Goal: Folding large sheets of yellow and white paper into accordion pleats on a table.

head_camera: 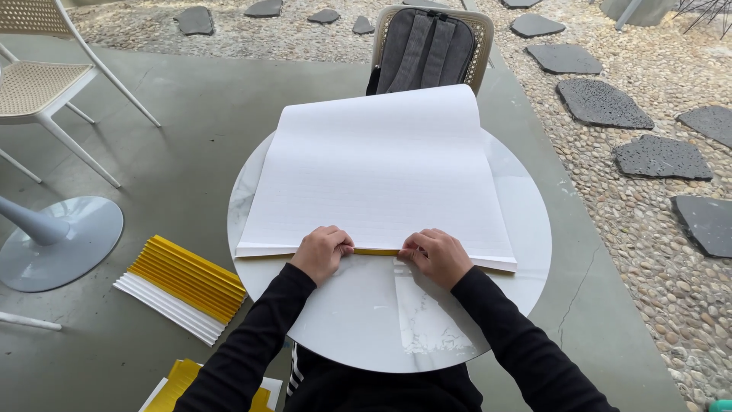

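The large sheet of paper (379,175) is white, its near edge yellow. The round marble table (526,229) is white with grey veins. The pleated paper stack (181,286) is yellow and white.

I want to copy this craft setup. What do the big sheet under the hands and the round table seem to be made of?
The big sheet looks like matte white paper with a yellow underside: it curls at the far edge and holds a fold. The round table seems to be glossy white marble or a marble-look laminate, with grey veins and reflections.

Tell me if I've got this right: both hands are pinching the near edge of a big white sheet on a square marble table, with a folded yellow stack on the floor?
Not quite: the head view shows the marble table is round. The left hand, right hand, white sheet and yellow stack are as you describe.
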